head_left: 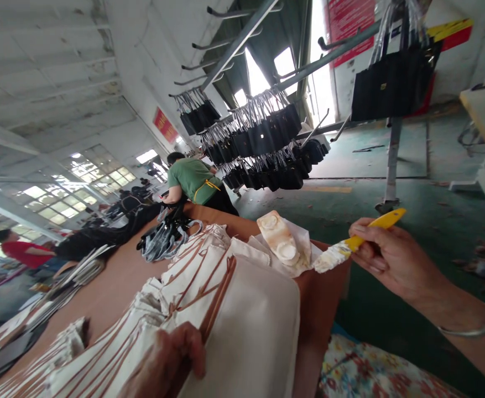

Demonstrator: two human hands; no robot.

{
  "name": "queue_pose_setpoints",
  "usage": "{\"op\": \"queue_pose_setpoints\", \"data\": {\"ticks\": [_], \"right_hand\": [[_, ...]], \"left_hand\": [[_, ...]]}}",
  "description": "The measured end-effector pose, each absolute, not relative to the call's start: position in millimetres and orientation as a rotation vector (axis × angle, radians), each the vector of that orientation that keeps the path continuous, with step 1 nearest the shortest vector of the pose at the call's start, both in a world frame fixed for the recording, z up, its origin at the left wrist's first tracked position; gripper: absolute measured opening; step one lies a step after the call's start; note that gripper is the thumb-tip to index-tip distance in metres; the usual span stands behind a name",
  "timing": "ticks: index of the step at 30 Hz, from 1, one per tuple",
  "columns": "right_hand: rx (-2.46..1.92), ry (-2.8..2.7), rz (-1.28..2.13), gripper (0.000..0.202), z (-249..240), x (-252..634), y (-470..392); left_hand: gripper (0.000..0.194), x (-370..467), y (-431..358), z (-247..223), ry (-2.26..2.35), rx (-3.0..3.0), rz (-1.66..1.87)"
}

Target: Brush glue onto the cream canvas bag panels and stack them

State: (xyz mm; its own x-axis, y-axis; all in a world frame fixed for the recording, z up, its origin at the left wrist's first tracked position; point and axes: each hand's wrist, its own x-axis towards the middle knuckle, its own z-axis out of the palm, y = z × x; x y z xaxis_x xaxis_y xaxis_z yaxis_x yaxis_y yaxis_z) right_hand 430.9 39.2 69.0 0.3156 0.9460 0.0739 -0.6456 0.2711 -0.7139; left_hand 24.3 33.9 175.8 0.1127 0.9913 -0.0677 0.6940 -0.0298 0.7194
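— Brush first: where is it?

— Pinched in my right hand, fingers closed around its yellow handle. The bristle end is caked with pale glue and points at the paste-smeared container on a white cloth, near the desk corner. The tip is just beside it; I cannot tell if they touch.

— And your left hand?

— It lies at the bottom edge, fingers curled down onto the stack of cream bags with brown trim, pressing rather than gripping. The stack fans away from me along the brown desk.

— Any writing you can read?

— Red banners hang on the walls, one far left and one at the top right, but their lettering is too small to make out.

— What else is around?

— Beyond the cream bags sits a heap of dark bags with wrapped handles. A person in a green shirt bends over the far end of the desk, and someone in red is at the left. Overhead racks carry rows of black bags, with another cluster to the right above the green floor.
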Motion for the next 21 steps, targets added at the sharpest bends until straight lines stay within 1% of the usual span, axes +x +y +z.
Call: {"op": "queue_pose_setpoints", "data": {"ticks": [3,5,7,10,14,18,21], "right_hand": [[-0.658,-0.551,1.177,0.012,66.5,424.4,38.5],[-0.674,-0.549,1.209,0.013,64.1,419.8,38.8],[-0.688,-0.547,1.236,0.014,59.9,415.9,39.8],[-0.709,-0.548,1.259,0.015,51.5,410.3,42.7],[-0.735,-0.561,1.292,0.014,43.3,398.8,46.6],[-0.777,-0.556,1.319,0.015,40.1,385.0,47.3],[-0.792,-0.550,1.348,0.015,37.8,381.7,46.9]], "left_hand": [[0.059,25.7,37.9,138.6,1.456,1.770,0.165],[0.045,26.1,41.2,106.0,1.482,1.827,0.016],[0.030,27.2,45.0,71.9,1.616,1.959,0.053],[0.011,33.4,54.6,30.9,1.809,2.184,0.268],[0.014,47.5,75.3,5.6,1.909,2.200,0.366],[0.012,58.5,88.2,-0.4,1.939,2.206,0.382],[0.010,62.1,79.3,0.0,1.925,2.240,0.415]]}}
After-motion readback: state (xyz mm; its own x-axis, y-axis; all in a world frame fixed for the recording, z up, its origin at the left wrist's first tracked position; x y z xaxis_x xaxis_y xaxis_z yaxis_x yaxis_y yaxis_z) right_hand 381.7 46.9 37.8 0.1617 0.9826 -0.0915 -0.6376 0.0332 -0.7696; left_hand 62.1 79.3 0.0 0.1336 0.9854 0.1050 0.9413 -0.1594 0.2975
